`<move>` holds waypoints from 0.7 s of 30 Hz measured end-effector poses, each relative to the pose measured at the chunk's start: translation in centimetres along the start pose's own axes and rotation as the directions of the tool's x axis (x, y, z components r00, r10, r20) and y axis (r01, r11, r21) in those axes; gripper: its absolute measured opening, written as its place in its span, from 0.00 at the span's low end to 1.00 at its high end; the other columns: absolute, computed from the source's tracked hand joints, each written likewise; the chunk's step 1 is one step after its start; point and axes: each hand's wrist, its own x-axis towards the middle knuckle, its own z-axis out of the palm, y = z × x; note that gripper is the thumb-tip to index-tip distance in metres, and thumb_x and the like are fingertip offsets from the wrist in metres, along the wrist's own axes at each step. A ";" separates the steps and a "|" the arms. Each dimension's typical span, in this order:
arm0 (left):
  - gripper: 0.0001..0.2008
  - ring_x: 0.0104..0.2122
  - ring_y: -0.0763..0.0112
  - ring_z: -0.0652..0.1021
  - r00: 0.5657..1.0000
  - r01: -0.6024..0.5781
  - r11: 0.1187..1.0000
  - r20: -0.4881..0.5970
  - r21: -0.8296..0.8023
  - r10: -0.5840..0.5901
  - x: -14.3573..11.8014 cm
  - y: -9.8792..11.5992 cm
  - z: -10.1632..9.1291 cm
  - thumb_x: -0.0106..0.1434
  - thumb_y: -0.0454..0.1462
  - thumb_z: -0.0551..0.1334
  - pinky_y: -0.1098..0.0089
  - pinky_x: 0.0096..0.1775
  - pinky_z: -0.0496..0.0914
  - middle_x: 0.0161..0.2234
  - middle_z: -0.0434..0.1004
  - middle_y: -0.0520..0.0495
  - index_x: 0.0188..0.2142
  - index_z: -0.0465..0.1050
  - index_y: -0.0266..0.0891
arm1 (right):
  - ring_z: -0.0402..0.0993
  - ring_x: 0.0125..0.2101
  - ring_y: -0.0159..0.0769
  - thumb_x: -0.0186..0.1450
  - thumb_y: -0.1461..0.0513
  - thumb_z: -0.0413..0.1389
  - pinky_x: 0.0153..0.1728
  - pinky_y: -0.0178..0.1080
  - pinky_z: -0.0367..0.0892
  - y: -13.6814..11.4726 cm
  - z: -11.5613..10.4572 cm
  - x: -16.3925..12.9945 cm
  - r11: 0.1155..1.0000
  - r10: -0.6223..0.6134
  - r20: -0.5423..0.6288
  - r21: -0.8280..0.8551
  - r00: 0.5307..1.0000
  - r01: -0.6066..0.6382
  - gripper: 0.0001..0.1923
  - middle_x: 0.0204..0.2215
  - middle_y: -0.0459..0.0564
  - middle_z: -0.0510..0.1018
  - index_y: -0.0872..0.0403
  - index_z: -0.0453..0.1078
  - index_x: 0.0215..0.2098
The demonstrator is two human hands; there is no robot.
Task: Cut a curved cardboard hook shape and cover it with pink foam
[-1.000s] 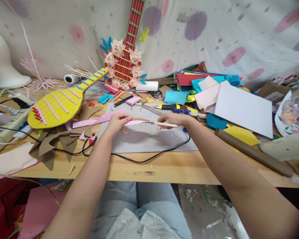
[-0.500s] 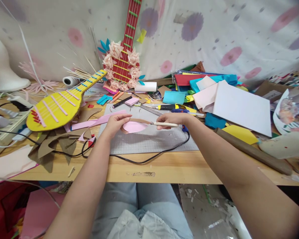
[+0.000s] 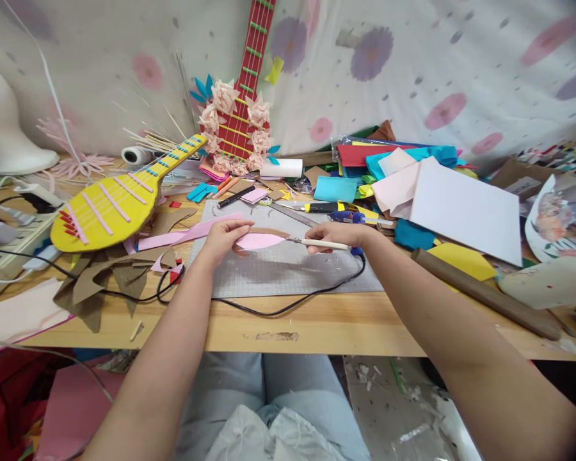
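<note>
My left hand (image 3: pixel 228 238) pinches a leaf-shaped pink paper piece (image 3: pixel 259 241) at its left end. A brown layer shows along the piece's upper edge and under it. In my right hand (image 3: pixel 338 234) is a pair of scissors with pale handles (image 3: pixel 327 244), its tip meeting the paper's right end. Both hands are above the grey cutting mat (image 3: pixel 269 275). A long pink strip (image 3: pixel 173 239) reaches leftward from beside my left hand. Just beyond my right hand lie a blue glue gun (image 3: pixel 348 217) and a yellow-and-black cutter (image 3: pixel 324 207).
A yellow paper lute (image 3: pixel 108 208) lies left, and a red guitar (image 3: pixel 235 131) with paper flowers stands behind. Coloured sheets and a white board (image 3: pixel 465 211) are piled right. A black cord (image 3: pixel 273 314) curves across the mat's front edge. Brown scraps (image 3: pixel 98 282) lie at left.
The scissors and my right hand have shifted slightly right and lower. The pink piece looks flatter and narrower at its right end. My left hand stays in place.
</note>
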 end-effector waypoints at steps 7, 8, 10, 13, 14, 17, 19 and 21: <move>0.19 0.24 0.77 0.70 0.971 -0.167 0.986 -0.174 0.002 0.165 0.6 -0.2 -0.1 0.45 0.43 0.65 0.74 0.26 0.66 0.29 0.75 0.49 0.36 0.76 0.35 | 0.58 0.19 0.25 0.50 0.45 0.56 0.21 0.31 0.51 0.8 0.4 0.0 0.999 0.047 -0.066 -0.015 0.997 -0.048 0.23 0.17 0.41 0.63 0.56 0.63 0.26; 0.19 0.24 0.77 0.70 0.969 -0.164 0.986 -0.186 0.008 0.163 0.8 -0.4 -0.1 0.46 0.43 0.64 0.74 0.26 0.66 0.29 0.75 0.48 0.38 0.76 0.35 | 0.58 0.19 0.25 0.50 0.45 0.56 0.21 0.31 0.51 0.9 0.3 -0.1 0.998 0.054 -0.078 -0.012 0.995 -0.055 0.23 0.17 0.41 0.63 0.56 0.63 0.25; 0.20 0.23 0.77 0.70 0.967 -0.157 0.987 -0.199 0.044 0.163 1.1 -0.7 -0.2 0.48 0.42 0.63 0.74 0.25 0.66 0.30 0.76 0.48 0.40 0.75 0.35 | 0.57 0.19 0.25 0.50 0.44 0.56 0.21 0.32 0.50 1.1 0.2 -0.5 0.998 0.063 -0.089 -0.012 0.994 -0.064 0.23 0.16 0.41 0.63 0.56 0.62 0.25; 0.17 0.27 0.74 0.73 0.957 -0.177 0.975 -0.209 0.138 0.203 1.4 -1.3 -0.2 0.51 0.41 0.61 0.72 0.28 0.69 0.34 0.77 0.45 0.40 0.75 0.34 | 0.55 0.18 0.24 0.50 0.44 0.56 0.21 0.32 0.49 1.1 -0.1 -1.2 0.998 0.066 -0.072 -0.010 0.995 -0.067 0.23 0.16 0.41 0.62 0.56 0.62 0.25; 0.16 0.29 0.72 0.74 0.950 -0.192 0.966 -0.213 0.171 0.227 1.5 -1.5 -0.2 0.51 0.40 0.60 0.70 0.31 0.70 0.35 0.77 0.45 0.39 0.75 0.34 | 0.55 0.18 0.24 0.50 0.44 0.56 0.21 0.32 0.49 1.0 -0.1 -1.4 0.998 0.062 -0.065 -0.007 0.996 -0.062 0.23 0.16 0.41 0.62 0.56 0.62 0.25; 0.14 0.38 0.67 0.75 0.930 -0.241 0.939 -0.219 0.247 0.296 1.6 -1.8 -0.2 0.52 0.38 0.60 0.65 0.43 0.68 0.38 0.77 0.43 0.37 0.76 0.34 | 0.55 0.19 0.25 0.51 0.44 0.55 0.21 0.32 0.49 0.6 -0.2 -1.5 0.999 0.051 -0.081 -0.016 0.995 -0.052 0.24 0.16 0.41 0.61 0.56 0.64 0.26; 0.14 0.41 0.65 0.75 0.931 -0.244 0.937 -0.210 0.249 0.298 1.7 -1.9 -0.2 0.53 0.38 0.60 0.63 0.47 0.66 0.39 0.77 0.42 0.37 0.76 0.34 | 0.55 0.19 0.25 0.50 0.43 0.55 0.21 0.32 0.48 0.3 -0.2 -1.2 0.996 0.066 -0.121 -0.048 0.990 -0.072 0.25 0.17 0.42 0.62 0.56 0.65 0.27; 0.14 0.42 0.64 0.74 0.940 -0.233 0.946 -0.197 0.226 0.279 1.7 -1.9 -0.2 0.53 0.39 0.60 0.62 0.47 0.66 0.40 0.77 0.42 0.38 0.75 0.34 | 0.56 0.20 0.25 0.48 0.42 0.56 0.21 0.32 0.48 0.2 -0.2 -0.7 0.989 0.091 -0.161 -0.097 0.983 -0.107 0.26 0.18 0.42 0.63 0.56 0.67 0.27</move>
